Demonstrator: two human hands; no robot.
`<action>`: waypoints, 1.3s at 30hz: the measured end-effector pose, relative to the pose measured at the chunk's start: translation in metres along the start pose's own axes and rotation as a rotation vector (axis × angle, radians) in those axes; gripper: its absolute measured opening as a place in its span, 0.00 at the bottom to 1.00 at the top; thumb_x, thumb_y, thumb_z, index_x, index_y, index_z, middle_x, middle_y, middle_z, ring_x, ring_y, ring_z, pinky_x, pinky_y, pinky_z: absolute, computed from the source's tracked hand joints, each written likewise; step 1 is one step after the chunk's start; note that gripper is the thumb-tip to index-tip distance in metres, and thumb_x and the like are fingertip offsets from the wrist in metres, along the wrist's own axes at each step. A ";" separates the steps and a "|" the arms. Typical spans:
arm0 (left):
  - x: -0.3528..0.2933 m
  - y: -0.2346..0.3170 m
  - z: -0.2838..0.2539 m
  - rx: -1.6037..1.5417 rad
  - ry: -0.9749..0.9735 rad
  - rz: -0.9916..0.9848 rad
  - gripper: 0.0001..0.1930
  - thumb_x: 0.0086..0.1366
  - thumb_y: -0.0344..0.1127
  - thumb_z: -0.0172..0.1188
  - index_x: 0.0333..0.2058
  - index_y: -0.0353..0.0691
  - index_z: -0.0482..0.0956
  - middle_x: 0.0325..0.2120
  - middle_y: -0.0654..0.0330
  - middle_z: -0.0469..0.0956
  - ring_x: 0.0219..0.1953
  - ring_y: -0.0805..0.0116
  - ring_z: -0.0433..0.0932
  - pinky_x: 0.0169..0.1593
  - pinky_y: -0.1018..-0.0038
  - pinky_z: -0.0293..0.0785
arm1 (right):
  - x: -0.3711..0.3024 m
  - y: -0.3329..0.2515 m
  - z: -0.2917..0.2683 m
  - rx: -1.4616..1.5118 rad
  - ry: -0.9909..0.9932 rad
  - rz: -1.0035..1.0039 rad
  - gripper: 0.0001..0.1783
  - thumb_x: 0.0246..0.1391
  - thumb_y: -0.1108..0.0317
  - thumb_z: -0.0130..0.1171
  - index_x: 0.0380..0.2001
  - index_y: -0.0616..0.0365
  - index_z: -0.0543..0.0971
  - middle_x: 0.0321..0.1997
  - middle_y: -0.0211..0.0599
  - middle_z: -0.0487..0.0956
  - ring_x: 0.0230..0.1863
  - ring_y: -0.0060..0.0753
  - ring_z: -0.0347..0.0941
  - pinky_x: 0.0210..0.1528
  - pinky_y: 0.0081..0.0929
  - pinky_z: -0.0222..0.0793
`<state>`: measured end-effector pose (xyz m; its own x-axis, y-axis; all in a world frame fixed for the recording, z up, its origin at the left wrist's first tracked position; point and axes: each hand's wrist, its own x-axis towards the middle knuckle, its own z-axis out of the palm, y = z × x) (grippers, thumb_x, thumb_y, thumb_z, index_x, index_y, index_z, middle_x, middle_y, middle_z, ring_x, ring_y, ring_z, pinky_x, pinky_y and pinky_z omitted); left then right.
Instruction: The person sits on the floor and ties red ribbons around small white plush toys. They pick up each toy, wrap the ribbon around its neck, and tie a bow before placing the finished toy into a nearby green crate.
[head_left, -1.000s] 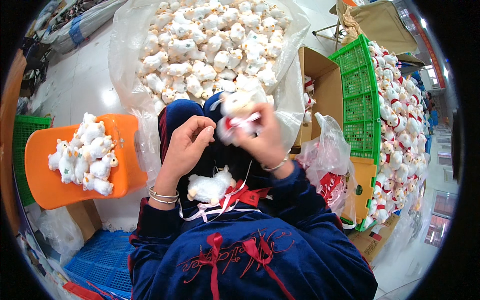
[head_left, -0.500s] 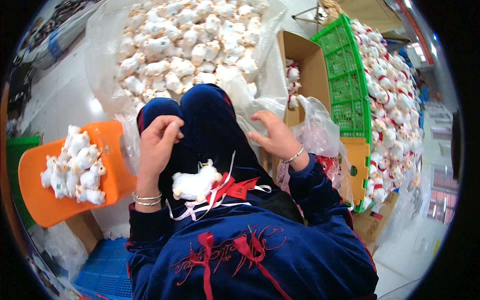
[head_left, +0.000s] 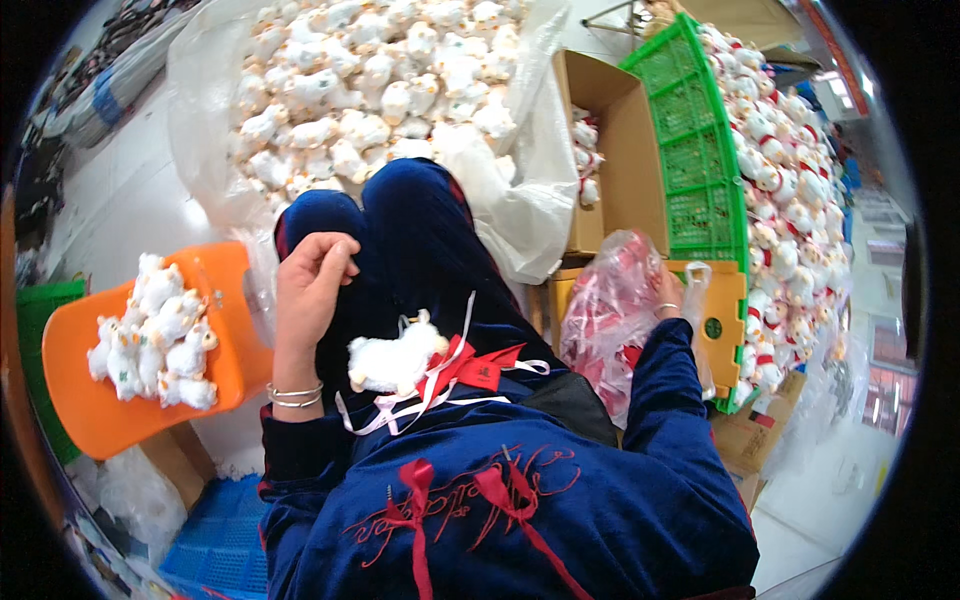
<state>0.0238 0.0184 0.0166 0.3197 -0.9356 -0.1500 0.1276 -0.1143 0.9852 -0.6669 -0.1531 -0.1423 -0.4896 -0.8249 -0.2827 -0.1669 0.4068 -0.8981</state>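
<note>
My left hand (head_left: 318, 285) hovers above my left thigh, its fingers curled in; whether something small is between them is hidden. At the right, my right hand (head_left: 670, 292) reaches to the far side of a clear plastic bag (head_left: 602, 325) with red pieces inside; its fingers are mostly hidden. A white plush sheep (head_left: 388, 362) with a small loop on top lies in my lap. Beside it are red ribbon pieces (head_left: 485, 368) and thin white ribbons (head_left: 470, 405).
An orange stool (head_left: 75, 385) at the left bears several white plush sheep (head_left: 160, 335). Ahead, a large plastic sheet (head_left: 535, 200) holds a heap of them. At the right stand a cardboard box (head_left: 625, 150), a green crate (head_left: 695, 150) and a pile of plush toys with red bands (head_left: 790, 220).
My right hand has moved right and down from above my right knee to the plastic bag, whose red contents now show more. My left hand has hardly moved. The plush sheep stays in my lap.
</note>
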 end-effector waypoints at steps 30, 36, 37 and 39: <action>-0.060 0.039 0.020 0.993 -0.672 0.124 0.37 0.49 0.44 0.69 0.57 0.32 0.70 0.34 0.42 0.79 0.41 0.45 0.79 0.48 0.58 0.71 | -0.333 -0.248 0.272 -0.602 -1.623 -0.623 0.11 0.64 0.66 0.56 0.39 0.63 0.81 0.36 0.46 0.80 0.37 0.44 0.76 0.42 0.35 0.71; -0.049 0.064 -0.004 0.893 -0.314 0.293 0.38 0.50 0.32 0.64 0.61 0.30 0.63 0.47 0.43 0.75 0.54 0.45 0.71 0.59 0.60 0.66 | -0.322 -0.238 0.271 -0.409 -1.451 -0.755 0.13 0.67 0.66 0.54 0.43 0.66 0.81 0.44 0.41 0.81 0.45 0.41 0.76 0.51 0.32 0.71; -0.049 0.067 -0.004 0.772 -0.276 0.281 0.35 0.49 0.28 0.62 0.59 0.33 0.66 0.49 0.46 0.73 0.58 0.46 0.68 0.64 0.57 0.60 | -0.323 -0.238 0.272 -0.381 -1.431 -0.673 0.14 0.67 0.65 0.54 0.44 0.66 0.81 0.44 0.40 0.82 0.45 0.39 0.76 0.51 0.31 0.70; -0.045 0.075 -0.002 0.740 -0.364 0.343 0.32 0.49 0.27 0.61 0.57 0.35 0.67 0.49 0.47 0.73 0.58 0.46 0.68 0.65 0.53 0.58 | -0.321 -0.236 0.272 -0.251 -1.427 -0.369 0.14 0.67 0.65 0.55 0.44 0.66 0.82 0.45 0.37 0.82 0.49 0.27 0.75 0.52 0.26 0.70</action>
<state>0.0211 0.0525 0.0971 -0.1054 -0.9917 0.0741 -0.5994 0.1228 0.7909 -0.2379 -0.0911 0.0687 0.8137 -0.5122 -0.2747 -0.3035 0.0287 -0.9524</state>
